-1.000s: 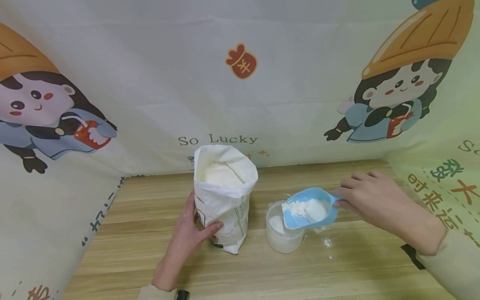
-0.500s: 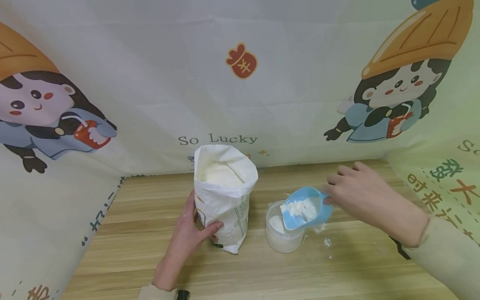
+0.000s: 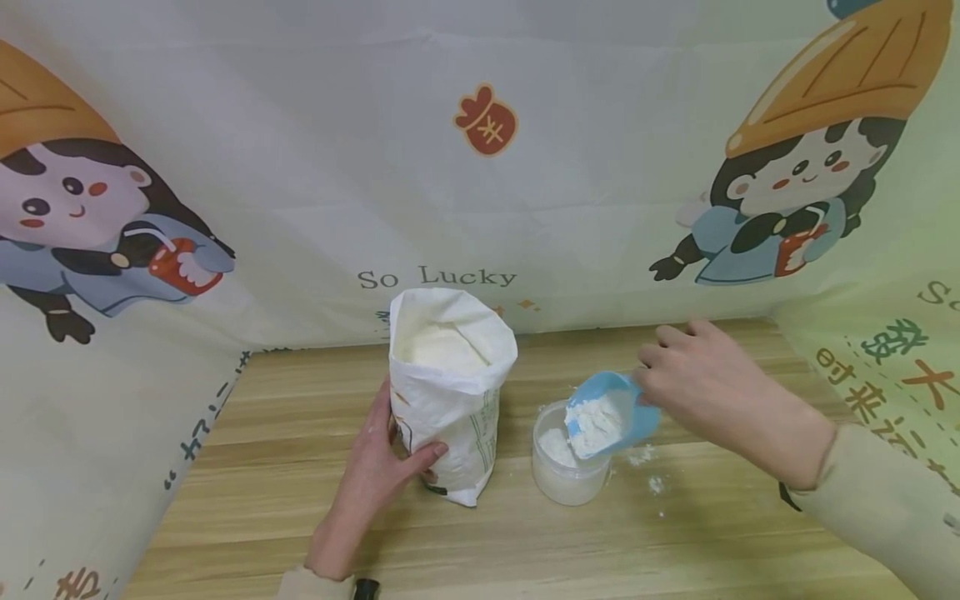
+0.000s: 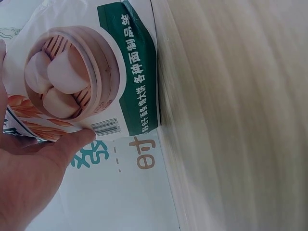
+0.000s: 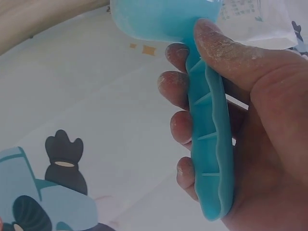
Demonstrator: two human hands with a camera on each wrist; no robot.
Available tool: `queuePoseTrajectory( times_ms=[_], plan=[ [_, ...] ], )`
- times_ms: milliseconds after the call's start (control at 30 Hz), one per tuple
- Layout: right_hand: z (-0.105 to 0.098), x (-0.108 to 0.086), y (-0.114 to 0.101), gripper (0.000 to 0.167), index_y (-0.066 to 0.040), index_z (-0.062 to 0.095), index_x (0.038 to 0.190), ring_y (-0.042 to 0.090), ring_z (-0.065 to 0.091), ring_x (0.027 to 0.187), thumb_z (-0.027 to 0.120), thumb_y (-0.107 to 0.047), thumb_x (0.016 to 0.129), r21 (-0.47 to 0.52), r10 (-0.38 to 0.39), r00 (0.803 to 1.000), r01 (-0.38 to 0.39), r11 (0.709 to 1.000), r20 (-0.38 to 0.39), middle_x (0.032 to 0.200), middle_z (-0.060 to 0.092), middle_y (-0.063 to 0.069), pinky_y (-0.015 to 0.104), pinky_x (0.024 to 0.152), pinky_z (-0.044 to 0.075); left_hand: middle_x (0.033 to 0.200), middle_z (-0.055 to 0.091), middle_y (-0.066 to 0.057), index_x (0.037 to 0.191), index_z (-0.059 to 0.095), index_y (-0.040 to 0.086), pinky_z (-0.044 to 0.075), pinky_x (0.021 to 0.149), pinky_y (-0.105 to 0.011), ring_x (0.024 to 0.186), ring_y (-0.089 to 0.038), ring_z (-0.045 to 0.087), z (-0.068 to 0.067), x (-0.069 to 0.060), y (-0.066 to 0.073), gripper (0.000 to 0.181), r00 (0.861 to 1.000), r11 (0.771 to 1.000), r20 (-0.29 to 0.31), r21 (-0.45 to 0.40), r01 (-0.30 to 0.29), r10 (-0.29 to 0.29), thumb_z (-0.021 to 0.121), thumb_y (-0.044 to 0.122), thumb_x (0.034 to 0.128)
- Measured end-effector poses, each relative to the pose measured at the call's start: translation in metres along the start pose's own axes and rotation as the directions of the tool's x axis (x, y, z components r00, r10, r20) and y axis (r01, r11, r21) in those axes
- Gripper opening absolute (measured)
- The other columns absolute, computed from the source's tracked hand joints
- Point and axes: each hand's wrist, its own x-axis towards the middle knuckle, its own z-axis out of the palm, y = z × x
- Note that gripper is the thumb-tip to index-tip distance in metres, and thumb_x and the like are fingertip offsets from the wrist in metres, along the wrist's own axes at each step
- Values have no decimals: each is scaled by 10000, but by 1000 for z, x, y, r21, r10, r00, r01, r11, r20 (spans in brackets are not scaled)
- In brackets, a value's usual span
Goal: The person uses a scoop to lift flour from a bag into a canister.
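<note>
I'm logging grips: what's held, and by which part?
The right hand holds the blue scoop by its handle; the left hand grips the white bag around its side.

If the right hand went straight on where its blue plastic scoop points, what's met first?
Likely the round translucent plastic tub, whose mouth the scoop overlaps in the head view; depth is unclear, so it may pass above and meet the tall white printed bag.

Looks like a makeshift tabletop booth, walled with printed sheeting [image 3: 337, 150] bearing cartoon figures [image 3: 806, 183] and "So Lucky" lettering [image 3: 444, 278] around a wood-grain tabletop [image 3: 277, 442]. Cannot tell whether inside a home or a studio.
</note>
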Motion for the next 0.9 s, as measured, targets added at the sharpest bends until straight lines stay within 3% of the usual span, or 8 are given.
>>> queuePoseTrajectory(
  times_ms=[433,900],
  plan=[
    [-9,10,-8,231,-162,725,743,191,422,667,950,-128,701,-67,-37,999,37,997,-1,713,558,-20,328,602,380,1647,308,-185,1663,148,168,340,1194,-567,1499,-398,325,0,1,1,1168,1000,1000,8,1,10,-10,927,239,794],
    [-15,14,-14,254,-107,722,717,212,478,687,968,-102,656,-139,-58,998,55,989,-11,700,553,11,327,599,402,1652,297,-189,1662,149,151,347,1188,-569,1497,-399,326,0,1,0,1174,1000,1000,4,-7,3,-3,930,229,790]
  ],
)
